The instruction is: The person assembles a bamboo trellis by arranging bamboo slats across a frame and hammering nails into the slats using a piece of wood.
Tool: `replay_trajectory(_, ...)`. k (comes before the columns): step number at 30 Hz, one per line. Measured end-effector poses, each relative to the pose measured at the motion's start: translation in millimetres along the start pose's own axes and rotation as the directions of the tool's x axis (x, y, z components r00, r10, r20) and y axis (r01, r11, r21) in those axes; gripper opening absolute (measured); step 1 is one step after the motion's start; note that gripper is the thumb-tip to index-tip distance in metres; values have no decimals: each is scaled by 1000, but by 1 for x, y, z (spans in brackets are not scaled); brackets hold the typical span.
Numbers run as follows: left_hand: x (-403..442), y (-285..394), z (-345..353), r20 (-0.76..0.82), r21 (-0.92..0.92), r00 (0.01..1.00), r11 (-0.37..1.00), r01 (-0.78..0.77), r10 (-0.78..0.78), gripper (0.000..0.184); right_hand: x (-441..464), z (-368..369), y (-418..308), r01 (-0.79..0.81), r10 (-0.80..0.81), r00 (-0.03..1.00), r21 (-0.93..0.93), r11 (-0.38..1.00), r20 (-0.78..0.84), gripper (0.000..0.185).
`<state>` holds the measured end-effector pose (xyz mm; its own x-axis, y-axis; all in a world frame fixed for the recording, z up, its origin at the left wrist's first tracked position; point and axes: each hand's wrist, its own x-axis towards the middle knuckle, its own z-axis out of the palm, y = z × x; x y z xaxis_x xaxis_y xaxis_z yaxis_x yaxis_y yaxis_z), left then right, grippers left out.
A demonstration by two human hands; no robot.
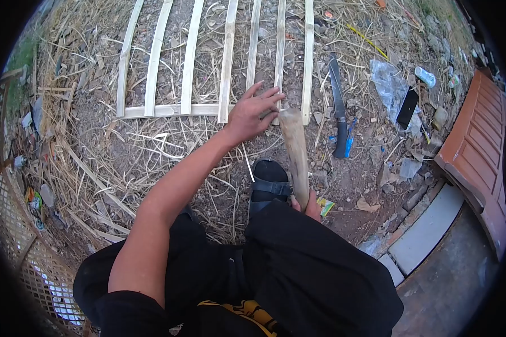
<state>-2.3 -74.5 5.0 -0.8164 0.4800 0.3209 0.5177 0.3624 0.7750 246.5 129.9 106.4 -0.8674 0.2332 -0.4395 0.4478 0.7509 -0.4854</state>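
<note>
Several pale wooden slats point(189, 62) lie side by side on the ground, their near ends on a crosswise slat point(168, 110). My left hand point(253, 114) is over that crosswise slat, near the right-hand slats, its fingers bent; its fingertips reach the top of a thick wooden club point(296, 149), and what they pinch, if anything, is too small to name. My right hand point(311, 206), partly hidden by my knee, is wrapped round the narrow near end of the club. The club's wide end points away from me, beside the slat ends.
A large knife point(338, 101) lies right of the slats. Further right are a clear plastic bag point(387, 81), a black phone-like object point(406, 108) and a brown ridged panel point(478, 140). Woven lattice point(31, 253) stands at the left. My sandalled foot point(269, 182) is below my left hand.
</note>
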Motion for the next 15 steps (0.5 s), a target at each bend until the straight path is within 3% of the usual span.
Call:
replay_trajectory(2, 1, 2, -1, 16, 19, 999, 999, 35, -35, 28, 1, -2, 7, 46, -46, 999, -9, 999, -3, 46)
replay_trajectory(4, 0, 3, 0, 0, -55, 999, 997, 47, -47, 13, 2, -5, 5, 92, -93, 996, -13, 996, -7, 46)
replay_trajectory(7, 0, 5, 0, 18, -45, 998, 997, 66, -65, 15, 1, -10, -1, 252, -225, 964, 211, 944, -143, 42)
replay_trajectory(8, 0, 5, 0, 16, -31, 998, 997, 66, -65, 16, 5, -8, -4, 251, -224, 964, 210, 945, -142, 42)
replay_trajectory(10, -1, 5, 3, 13, -17, 998, 998, 67, -67, 15, 15, -6, -8, -11, 8, 997, 43, 999, 77, 42)
replay_trajectory(12, -1, 2, 3, 8, 7, 997, 997, 75, -75, 14, 18, -8, -6, 37, -40, 999, 105, 994, 29, 41)
replay_trajectory(14, -2, 2, 6, 6, -35, 995, 994, 99, -99, 24, 11, -10, -4, 116, -104, 992, 219, 969, -65, 38)
replay_trajectory(15, -2, 1, 6, 14, -15, 997, 997, 81, -81, 41, 7, -13, -10, 98, -79, 994, 280, 955, -78, 37)
